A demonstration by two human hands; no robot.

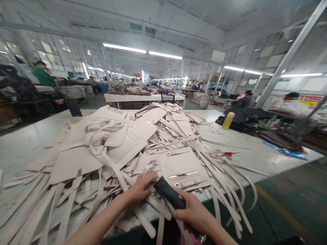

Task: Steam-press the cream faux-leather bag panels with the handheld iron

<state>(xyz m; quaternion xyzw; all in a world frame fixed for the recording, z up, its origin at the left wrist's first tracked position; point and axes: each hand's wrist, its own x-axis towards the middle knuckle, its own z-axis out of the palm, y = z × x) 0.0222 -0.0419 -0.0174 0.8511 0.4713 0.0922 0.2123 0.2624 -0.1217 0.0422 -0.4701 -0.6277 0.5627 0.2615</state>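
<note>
My right hand (195, 211) is wrapped round a long black tool (170, 193), whose exact kind I cannot make out. The tool's broad end points up and left, just beside my left hand (143, 185). That left hand lies with stretched fingers on the beige straps at the near edge of the pile. Right under the tool is a beige leather panel (178, 165) with a gold zipper (183, 174) and a small gold buckle (168, 154). Loose beige straps (144, 223) hang over the table's front edge.
A heap of beige bag pieces (109, 132) covers much of the pale table (255, 160). On the right are pink-handled scissors (228, 155), a yellow bottle (228, 120) and black bags (242, 117). A person in green (43, 75) stands at the far left; more worktables lie behind.
</note>
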